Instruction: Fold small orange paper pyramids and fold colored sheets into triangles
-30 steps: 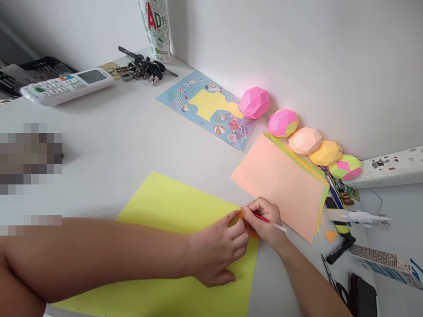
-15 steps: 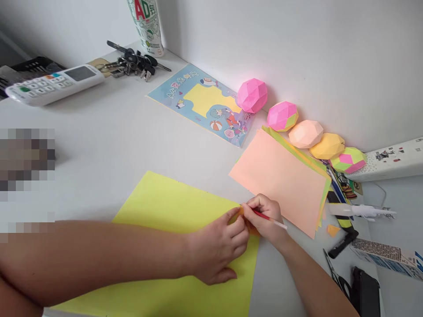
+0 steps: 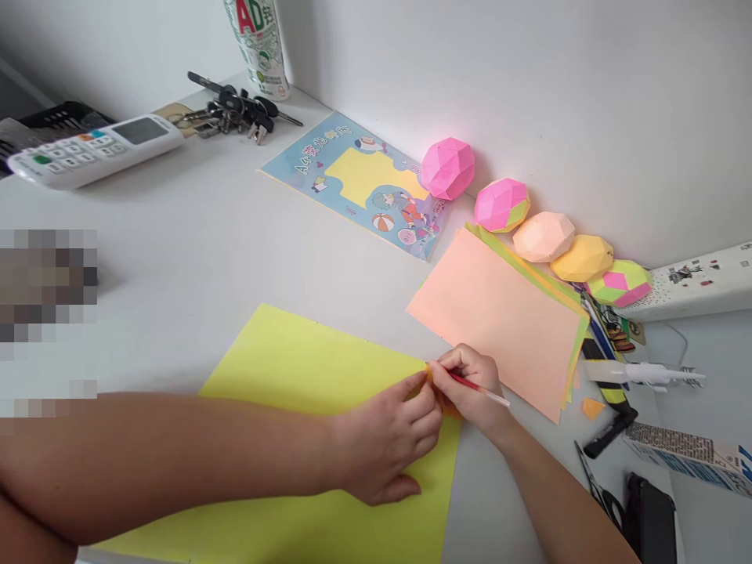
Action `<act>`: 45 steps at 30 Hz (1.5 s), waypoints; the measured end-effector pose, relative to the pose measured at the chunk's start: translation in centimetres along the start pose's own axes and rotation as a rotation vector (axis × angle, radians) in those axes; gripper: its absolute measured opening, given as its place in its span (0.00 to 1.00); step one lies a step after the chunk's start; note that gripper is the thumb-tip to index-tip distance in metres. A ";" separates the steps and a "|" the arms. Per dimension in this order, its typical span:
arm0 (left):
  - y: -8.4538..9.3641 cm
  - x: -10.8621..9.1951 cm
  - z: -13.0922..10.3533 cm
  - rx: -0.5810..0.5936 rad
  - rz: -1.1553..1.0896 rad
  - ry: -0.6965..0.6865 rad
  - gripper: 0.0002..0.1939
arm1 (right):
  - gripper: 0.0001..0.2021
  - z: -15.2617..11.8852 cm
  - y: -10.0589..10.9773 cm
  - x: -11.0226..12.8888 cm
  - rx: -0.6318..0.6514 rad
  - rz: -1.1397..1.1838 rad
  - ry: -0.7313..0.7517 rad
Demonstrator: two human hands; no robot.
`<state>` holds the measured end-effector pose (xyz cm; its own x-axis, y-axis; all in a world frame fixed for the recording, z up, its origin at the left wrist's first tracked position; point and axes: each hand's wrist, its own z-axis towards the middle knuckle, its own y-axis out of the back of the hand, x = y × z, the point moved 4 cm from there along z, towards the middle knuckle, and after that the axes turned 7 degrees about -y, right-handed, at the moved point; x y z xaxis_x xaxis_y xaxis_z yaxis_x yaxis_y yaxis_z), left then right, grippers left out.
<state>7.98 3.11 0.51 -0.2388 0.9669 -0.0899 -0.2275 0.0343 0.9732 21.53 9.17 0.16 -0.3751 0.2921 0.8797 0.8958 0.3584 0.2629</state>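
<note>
A large yellow-green sheet of paper [image 3: 317, 356] lies on the table under my left forearm. My left hand [image 3: 388, 439] rests on the sheet near its right corner, thumb spread away and index fingertip pressing an orange paper piece [image 3: 451, 410]. Most of that piece is covered by my fingers. Pinched in my right hand [image 3: 475, 380] is a slim pen [image 3: 470, 384], red with a whitish end, its tip hidden at the sheet's corner beside my left index finger.
Peach paper [image 3: 499, 313] tops a stack of coloured sheets. Along the wall sit several folded paper balls, one pink [image 3: 448, 168]. A blue paper pack [image 3: 358, 184], keys [image 3: 240, 110] and a remote control [image 3: 97, 153] lie farther back. Scissors [image 3: 599, 489] are at the right.
Both hands stay almost in the same place, with the pen still at the sheet's corner. The view has shifted very slightly.
</note>
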 end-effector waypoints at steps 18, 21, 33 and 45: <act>0.0 0.1 0.0 0.030 -0.009 0.002 0.33 | 0.13 0.1 0.0 -0.9 -0.022 0.004 0.035; -0.1 0.0 0.0 0.036 -0.009 0.005 0.33 | 0.12 0.1 0.0 -0.8 -0.028 -0.005 0.040; -0.1 0.0 -0.2 0.020 0.023 -0.013 0.34 | 0.16 1.2 0.7 -0.4 -0.111 0.163 0.068; -0.8 -0.1 0.0 0.043 0.002 0.039 0.32 | 0.18 1.6 0.9 -1.3 -0.200 0.327 0.252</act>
<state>8.22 2.95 -0.20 -0.2764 0.9563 -0.0954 -0.1861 0.0441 0.9815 22.45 10.51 -1.37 -0.0179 0.1281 0.9916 0.9952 0.0978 0.0053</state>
